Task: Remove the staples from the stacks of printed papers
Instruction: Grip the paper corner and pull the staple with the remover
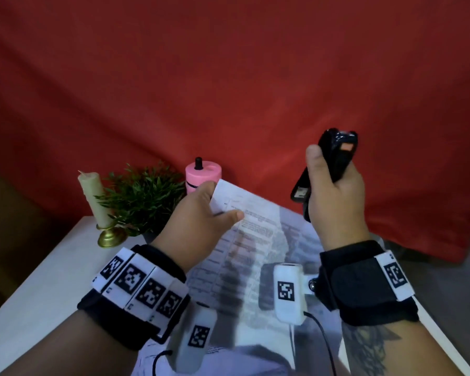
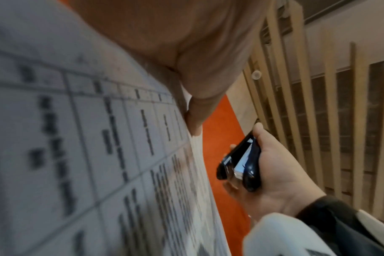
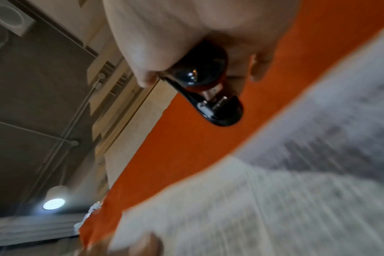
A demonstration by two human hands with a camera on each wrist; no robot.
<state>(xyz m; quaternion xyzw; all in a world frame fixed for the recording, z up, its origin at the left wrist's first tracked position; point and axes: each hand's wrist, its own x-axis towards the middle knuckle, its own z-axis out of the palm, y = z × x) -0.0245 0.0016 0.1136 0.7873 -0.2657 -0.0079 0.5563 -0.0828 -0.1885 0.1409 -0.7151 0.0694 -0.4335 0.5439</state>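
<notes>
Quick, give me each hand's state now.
Left hand: pinches the printed papers.
Right hand: grips the black stapler.

At the head view's lower centre, the stack of white printed papers (image 1: 255, 240) lies on the white table (image 1: 38, 280). Upper left of it stand the cream candle in a brass holder (image 1: 97, 202), the green potted plant (image 1: 144, 199) and the pink cylinder (image 1: 202, 176). The black stapler-shaped tool (image 1: 334, 161) is upper right.

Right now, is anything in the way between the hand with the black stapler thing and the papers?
Nothing visible. The right hand holds the black tool in open air beside the papers, which the left hand grips at their top corner.
</notes>
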